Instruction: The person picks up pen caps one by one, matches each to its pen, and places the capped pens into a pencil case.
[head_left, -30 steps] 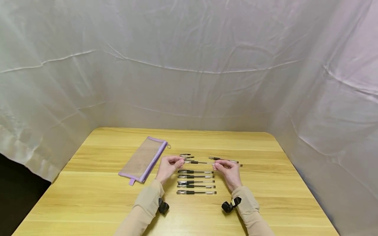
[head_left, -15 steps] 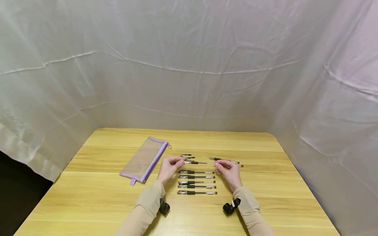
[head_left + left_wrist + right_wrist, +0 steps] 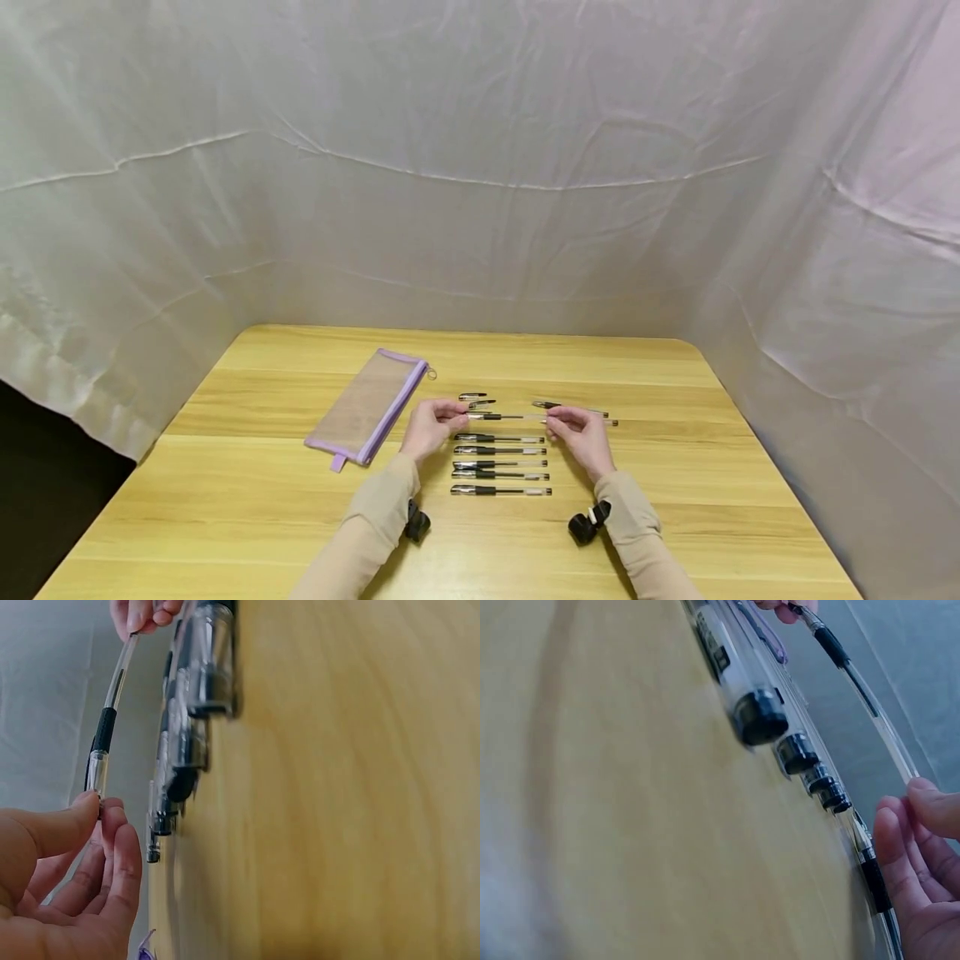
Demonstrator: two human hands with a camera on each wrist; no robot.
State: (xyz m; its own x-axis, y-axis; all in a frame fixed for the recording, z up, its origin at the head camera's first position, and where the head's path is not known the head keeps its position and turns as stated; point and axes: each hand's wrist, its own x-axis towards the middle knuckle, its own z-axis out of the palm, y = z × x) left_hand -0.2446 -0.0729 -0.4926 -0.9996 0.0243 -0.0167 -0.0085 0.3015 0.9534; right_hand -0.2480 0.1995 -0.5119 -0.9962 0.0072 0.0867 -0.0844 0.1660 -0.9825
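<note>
My left hand (image 3: 432, 427) pinches the capped end of a clear gel pen (image 3: 492, 417) with a black grip, between thumb and fingertips. The pen's other end is pinched by my right hand (image 3: 585, 437). Stretched level between both hands, the pen is raised off the table, as the left wrist view shows. On the near side of it, several capped gel pens (image 3: 498, 451) lie in a row, caps to the left. Just beyond it are two loose pen caps (image 3: 472, 396). Two uncapped pens (image 3: 553, 406) lie by my right hand, partly hidden by its fingers.
A mesh zip pouch (image 3: 367, 400) with purple edging lies flat on the wooden table (image 3: 225, 517), left of my left hand. Pale grey curtains (image 3: 480, 233) hang around the table's back and sides.
The held pen has come slightly nearer to the row, with both hands keeping their pinch. The view has shifted a little; the row and the pouch stay in place.
</note>
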